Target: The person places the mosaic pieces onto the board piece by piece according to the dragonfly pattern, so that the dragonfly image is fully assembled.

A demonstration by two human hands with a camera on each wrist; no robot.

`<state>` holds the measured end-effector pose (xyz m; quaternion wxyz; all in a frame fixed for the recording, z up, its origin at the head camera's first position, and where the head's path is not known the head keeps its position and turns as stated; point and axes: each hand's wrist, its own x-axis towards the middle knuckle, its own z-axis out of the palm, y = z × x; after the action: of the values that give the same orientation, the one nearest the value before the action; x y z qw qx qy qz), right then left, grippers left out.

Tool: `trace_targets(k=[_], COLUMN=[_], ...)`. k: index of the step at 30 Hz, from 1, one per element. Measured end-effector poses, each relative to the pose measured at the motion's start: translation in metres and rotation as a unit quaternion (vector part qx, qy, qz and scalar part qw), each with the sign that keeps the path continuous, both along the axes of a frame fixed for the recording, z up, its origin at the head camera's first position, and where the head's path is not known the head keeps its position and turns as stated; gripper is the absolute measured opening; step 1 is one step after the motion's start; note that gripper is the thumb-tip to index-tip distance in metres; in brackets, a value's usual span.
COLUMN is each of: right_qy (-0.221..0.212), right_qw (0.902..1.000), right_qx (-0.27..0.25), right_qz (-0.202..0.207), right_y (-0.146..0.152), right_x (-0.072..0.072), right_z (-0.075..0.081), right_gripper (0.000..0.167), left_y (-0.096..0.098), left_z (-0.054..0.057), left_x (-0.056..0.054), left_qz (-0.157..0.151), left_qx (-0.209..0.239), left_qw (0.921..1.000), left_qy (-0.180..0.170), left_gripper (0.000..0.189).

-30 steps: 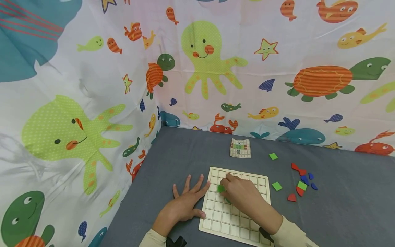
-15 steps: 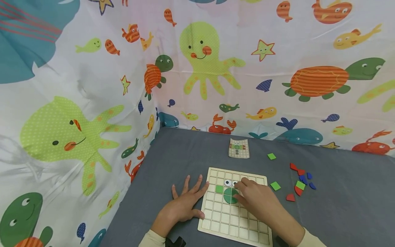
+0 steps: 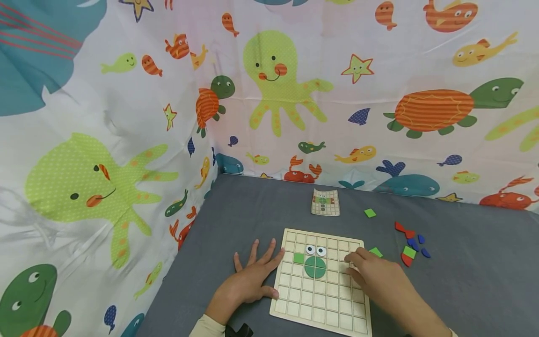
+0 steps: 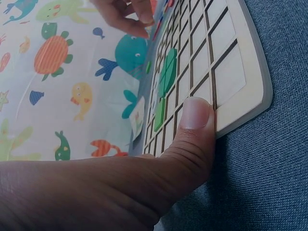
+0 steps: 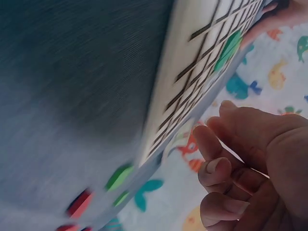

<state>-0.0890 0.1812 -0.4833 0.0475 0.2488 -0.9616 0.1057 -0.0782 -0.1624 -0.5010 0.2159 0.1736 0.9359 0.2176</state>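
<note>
grey woven cloth (image 3: 252, 206) beneath gridded wooden board (image 3: 320, 289)

Clock set on board centre, head view. Grid board (image 3: 320, 320): one. Pattern card (image 3: 325, 211), 12 o'clock: one. Hands: two, left hand (image 3: 251, 279) at 9, right hand (image 3: 379, 276) at 3. On board: two eye pieces (image 3: 310, 250), one dark green disc (image 3: 310, 263), one light green square (image 3: 298, 258). Loose, 1 to 3 o'clock: three green pieces (image 3: 369, 213), three red pieces (image 3: 406, 260) showing, at least three blue pieces (image 3: 426, 253); overlap blurs the blue count.
</note>
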Motion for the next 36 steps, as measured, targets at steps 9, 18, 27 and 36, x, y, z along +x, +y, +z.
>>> trace_targets(k=[9, 18, 27, 36], right_qy=[-0.050, -0.074, -0.060, -0.066], right_qw=[0.9967, 0.9920, 0.9925, 0.9921], right_qx=[0.014, 0.021, 0.025, 0.035], right_qz=[-0.062, -0.100, -0.103, -0.101], right_y=[0.051, 0.079, 0.088, 0.094], right_x=[-0.007, -0.004, -0.004, -0.008], right_z=[-0.004, -0.008, -0.017, -0.021], right_gripper=[0.024, 0.023, 0.027, 0.025], left_y=[-0.003, -0.005, -0.001, -0.003], left_z=[-0.006, -0.013, -0.002, -0.007], left_x=[-0.002, -0.003, 0.000, -0.001], left_qz=[-0.005, -0.005, 0.001, -0.006], left_qx=[0.025, 0.031, 0.005, 0.022], left_qw=[0.9997, 0.9995, 1.0000, 0.9997], left_qy=[0.001, 0.000, -0.001, -0.004], left_gripper=[0.108, 0.110, 0.109, 0.108])
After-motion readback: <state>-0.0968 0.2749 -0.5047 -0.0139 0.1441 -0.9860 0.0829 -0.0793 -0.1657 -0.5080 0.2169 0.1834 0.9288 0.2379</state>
